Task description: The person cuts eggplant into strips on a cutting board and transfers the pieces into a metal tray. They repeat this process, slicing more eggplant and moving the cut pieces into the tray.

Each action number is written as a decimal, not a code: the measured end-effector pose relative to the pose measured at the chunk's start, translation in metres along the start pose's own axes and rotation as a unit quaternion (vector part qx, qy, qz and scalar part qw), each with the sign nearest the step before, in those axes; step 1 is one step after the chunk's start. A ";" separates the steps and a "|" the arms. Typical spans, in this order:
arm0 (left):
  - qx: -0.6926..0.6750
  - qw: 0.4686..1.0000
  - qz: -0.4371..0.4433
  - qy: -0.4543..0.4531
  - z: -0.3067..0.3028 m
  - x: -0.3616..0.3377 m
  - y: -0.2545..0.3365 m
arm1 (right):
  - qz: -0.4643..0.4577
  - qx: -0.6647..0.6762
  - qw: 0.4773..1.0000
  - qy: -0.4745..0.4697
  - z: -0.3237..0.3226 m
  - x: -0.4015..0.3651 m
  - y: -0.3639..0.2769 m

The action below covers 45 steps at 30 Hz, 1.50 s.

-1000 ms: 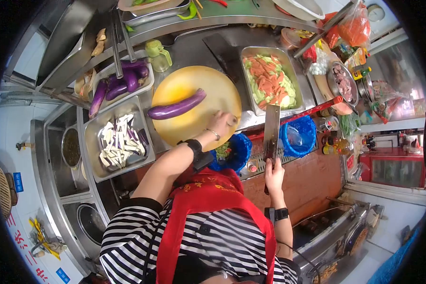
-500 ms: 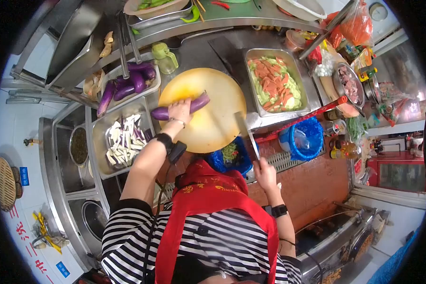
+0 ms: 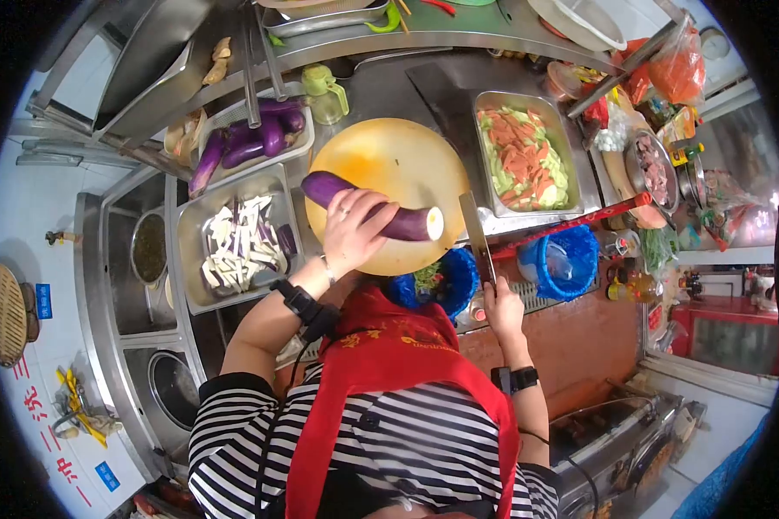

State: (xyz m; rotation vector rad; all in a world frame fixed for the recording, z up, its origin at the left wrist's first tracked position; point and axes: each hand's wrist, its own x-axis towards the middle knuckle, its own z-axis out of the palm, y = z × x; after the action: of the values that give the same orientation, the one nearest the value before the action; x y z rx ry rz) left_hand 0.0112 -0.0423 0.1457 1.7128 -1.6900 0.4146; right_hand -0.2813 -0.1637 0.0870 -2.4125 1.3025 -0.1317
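My left hand (image 3: 355, 229) is wrapped round a purple eggplant (image 3: 405, 222) over the round cutting board (image 3: 424, 156). The eggplant's right end is cut and shows pale flesh. In my right hand (image 3: 503, 309) is the handle of a cleaver (image 3: 475, 229), its blade just beyond the board's right edge. Left of the board, a metal tray (image 3: 190, 272) holds cut eggplant strips (image 3: 242, 246). Behind that tray, whole eggplants (image 3: 255, 143) lie in a white basket (image 3: 307, 138).
A metal tray (image 3: 573, 186) of sliced vegetables (image 3: 524, 156) stands right of the board. Blue-lined bins (image 3: 561, 264) are below the counter edge. A green-lidded jug (image 3: 326, 99) stands behind the board, under a metal shelf (image 3: 459, 41). Meat fills a bowl (image 3: 652, 169) at right.
The eggplant has been lifted and turned, its cut end now pointing right toward the cleaver. My left hand has moved right with it. The cleaver has shifted slightly right in the view.
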 end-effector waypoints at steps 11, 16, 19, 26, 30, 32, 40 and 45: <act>0.064 0.972 -0.097 -0.207 0.100 -0.052 -0.021 | -0.080 -0.036 0.996 -0.006 0.006 -0.008 -0.044; 0.072 0.974 -0.092 -0.196 0.100 -0.053 -0.019 | -0.052 -0.043 0.996 -0.063 0.025 0.003 -0.063; 0.077 0.968 -0.098 -0.217 0.098 -0.053 -0.021 | -0.035 -0.060 0.993 -0.097 0.050 0.026 -0.071; 0.092 0.954 -0.187 -0.216 0.089 -0.033 -0.057 | -0.068 -0.085 0.992 -0.067 0.038 -0.002 -0.038; -0.014 0.973 -0.108 -0.205 0.095 -0.001 -0.032 | -0.074 -0.020 0.997 0.021 0.025 -0.045 0.008; 0.019 0.963 -0.083 -0.256 0.121 -0.003 -0.020 | -0.014 -0.001 0.998 0.065 0.018 -0.062 0.023; -0.058 0.950 -0.094 -0.291 0.167 -0.020 0.063 | 0.094 0.095 0.987 0.092 0.008 -0.069 0.035; 0.025 0.972 -0.119 -0.202 0.111 -0.024 0.002 | 0.049 0.077 0.994 0.066 0.010 -0.061 0.026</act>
State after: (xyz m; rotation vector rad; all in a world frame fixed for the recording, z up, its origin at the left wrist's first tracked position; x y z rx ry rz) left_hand -0.0192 -0.0971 0.0515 2.1156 -1.7253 -0.0089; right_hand -0.3335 -0.1240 0.0742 -2.2386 1.4106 -0.3559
